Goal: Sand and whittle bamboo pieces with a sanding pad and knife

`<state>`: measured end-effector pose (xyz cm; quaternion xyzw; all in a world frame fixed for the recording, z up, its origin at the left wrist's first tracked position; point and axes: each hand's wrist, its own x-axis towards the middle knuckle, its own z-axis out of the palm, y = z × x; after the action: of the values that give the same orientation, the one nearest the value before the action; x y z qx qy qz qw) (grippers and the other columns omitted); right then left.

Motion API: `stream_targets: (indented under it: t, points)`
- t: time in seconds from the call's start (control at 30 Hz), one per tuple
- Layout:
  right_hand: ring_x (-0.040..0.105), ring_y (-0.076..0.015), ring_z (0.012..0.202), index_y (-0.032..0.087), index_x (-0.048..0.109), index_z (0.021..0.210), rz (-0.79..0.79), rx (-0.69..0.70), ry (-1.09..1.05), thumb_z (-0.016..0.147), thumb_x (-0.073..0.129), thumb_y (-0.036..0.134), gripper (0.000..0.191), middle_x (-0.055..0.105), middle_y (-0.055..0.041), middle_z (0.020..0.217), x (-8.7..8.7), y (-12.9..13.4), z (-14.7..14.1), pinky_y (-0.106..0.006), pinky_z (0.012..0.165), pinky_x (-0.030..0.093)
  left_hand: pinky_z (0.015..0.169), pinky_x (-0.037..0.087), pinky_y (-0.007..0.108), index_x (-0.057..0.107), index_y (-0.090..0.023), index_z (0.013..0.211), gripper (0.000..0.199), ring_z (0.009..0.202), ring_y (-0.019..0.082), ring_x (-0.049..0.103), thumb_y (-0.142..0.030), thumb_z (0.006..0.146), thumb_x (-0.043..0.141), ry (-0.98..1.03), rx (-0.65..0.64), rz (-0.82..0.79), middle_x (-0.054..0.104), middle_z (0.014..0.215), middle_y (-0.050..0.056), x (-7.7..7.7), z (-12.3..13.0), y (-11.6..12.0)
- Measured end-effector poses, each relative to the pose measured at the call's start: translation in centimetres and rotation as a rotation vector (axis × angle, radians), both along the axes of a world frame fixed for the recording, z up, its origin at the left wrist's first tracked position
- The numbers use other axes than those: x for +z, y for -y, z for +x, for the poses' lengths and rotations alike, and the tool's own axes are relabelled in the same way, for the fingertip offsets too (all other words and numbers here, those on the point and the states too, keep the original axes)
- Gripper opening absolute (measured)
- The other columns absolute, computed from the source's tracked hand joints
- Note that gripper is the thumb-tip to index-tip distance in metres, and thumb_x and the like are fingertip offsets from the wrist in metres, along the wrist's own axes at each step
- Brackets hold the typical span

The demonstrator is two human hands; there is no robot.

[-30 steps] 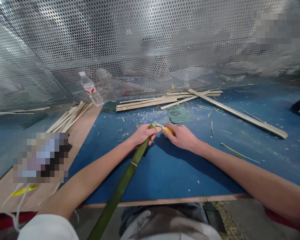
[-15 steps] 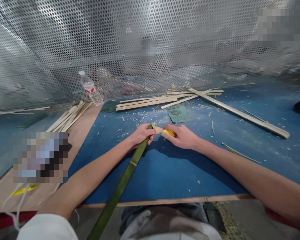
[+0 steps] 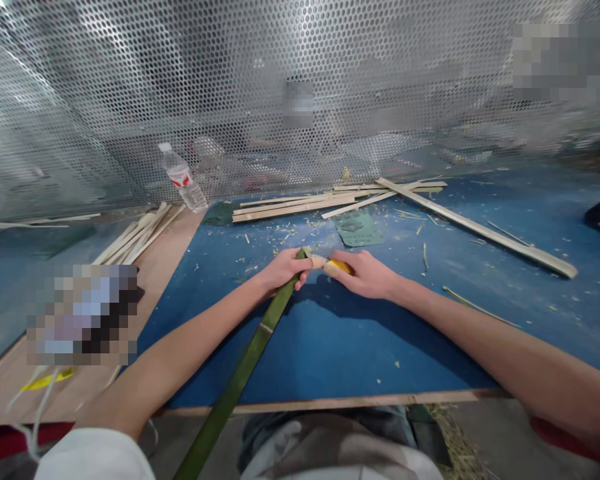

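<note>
Just past the middle of the blue tabletop, my left hand [image 3: 286, 267] is closed around a long green bamboo strip [image 3: 250, 363], close to its far end. From there the strip slants down and left, over the table's near edge and out of the picture; a pale ring marks a node partway along. My right hand [image 3: 366, 273] grips a yellow-handled tool [image 3: 341, 267] right beside the strip's tip. The tool's working end is too small and blurred to make out. A pale patch shows between my two hands, at the strip's end.
Pale split bamboo strips [image 3: 295, 208] lie behind my hands, with a longer one [image 3: 485, 230] to the right. A water bottle [image 3: 183, 179] leans by the perforated metal screen [image 3: 240, 87]. More strips [image 3: 133, 237] and a blurred-out device [image 3: 87, 310] sit left. Shavings litter the blue tabletop [image 3: 340, 360].
Both hands keep almost the same place and grip. The pale patch between them looks slightly different, and the view has shifted a little.
</note>
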<state>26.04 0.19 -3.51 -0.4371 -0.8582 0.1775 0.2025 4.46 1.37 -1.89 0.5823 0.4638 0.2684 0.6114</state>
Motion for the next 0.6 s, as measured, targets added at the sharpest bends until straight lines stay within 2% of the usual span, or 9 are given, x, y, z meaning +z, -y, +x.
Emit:
stream_targets:
  t: [0.17, 0.37, 0.6]
  points:
    - [0.055, -0.0172, 0.057, 0.021, 0.062, 0.1, 0.03, -0.066, 0.068, 0.101, 0.034, 0.054, 0.044, 0.063, -0.0025, 0.068, 0.0, 0.5, -0.6, -0.028, 0.057, 0.026, 0.037, 0.032, 0.017, 0.05, -0.018, 0.071, 0.027, 0.034, 0.004, 0.044, -0.03, 0.082, 0.071, 0.006, 0.022, 0.007, 0.05, 0.048, -0.008, -0.1, -0.1, -0.2]
    - [0.056, -0.0188, 0.058, 0.021, 0.06, 0.097, 0.02, -0.209, 0.091, 0.101, 0.032, 0.055, 0.044, 0.063, -0.0038, 0.068, -0.2, 0.8, -1.6, -0.029, 0.057, 0.025, 0.035, 0.03, 0.018, 0.047, -0.019, 0.064, 0.038, 0.032, 0.005, 0.043, -0.04, 0.086, 0.069, -0.04, 0.066, -0.024, 0.048, 0.044, -0.007, 0.1, 0.4, -0.4]
    - [0.053, -0.0164, 0.056, 0.021, 0.059, 0.097, 0.001, -0.068, 0.006, 0.1, 0.035, 0.056, 0.042, 0.059, -0.0006, 0.066, 0.2, 0.5, -0.8, -0.027, 0.057, 0.028, 0.035, 0.031, 0.018, 0.049, -0.018, 0.065, 0.034, 0.032, 0.005, 0.044, -0.035, 0.08, 0.074, 0.058, 0.003, -0.034, 0.048, 0.044, -0.007, -0.2, 0.1, -0.4]
